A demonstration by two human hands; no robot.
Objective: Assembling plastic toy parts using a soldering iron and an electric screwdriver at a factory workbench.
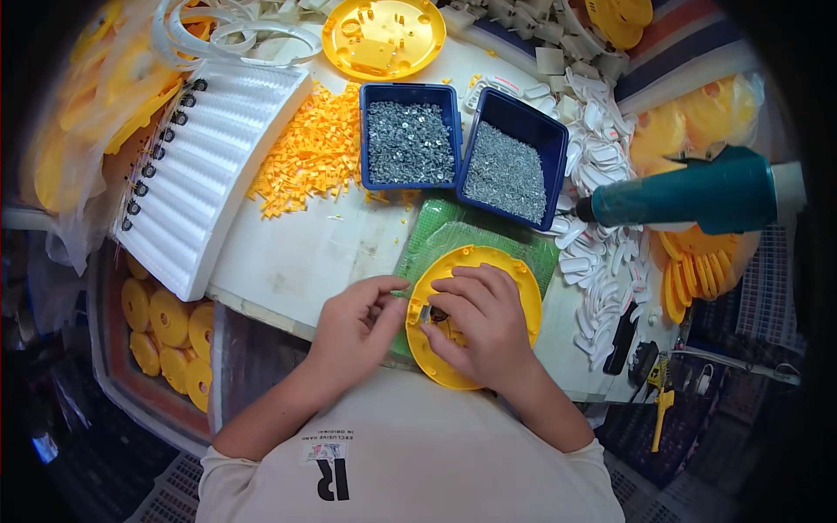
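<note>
A round yellow plastic housing [519,296] lies open side up on a green mat [549,253]. My right hand [488,327] reaches over it, thumb and fingers closed round a small dark part with a silvery piece [425,314] near the housing's left inner side. The fingers partly hide that part. Beside the left rim is my left hand [357,327], fingers curled in and thumb pointing to the housing. Whether anything small sits in that curl is hidden.
Two blue bins [410,186] [558,166] of small metal pieces stand behind the mat. Orange clips [301,157] are heaped leftward, near a white foam tray [214,166] with black round parts. A teal power driver [689,192] hangs at right above white plastic pieces [593,305]. Another yellow housing [384,39] lies far back.
</note>
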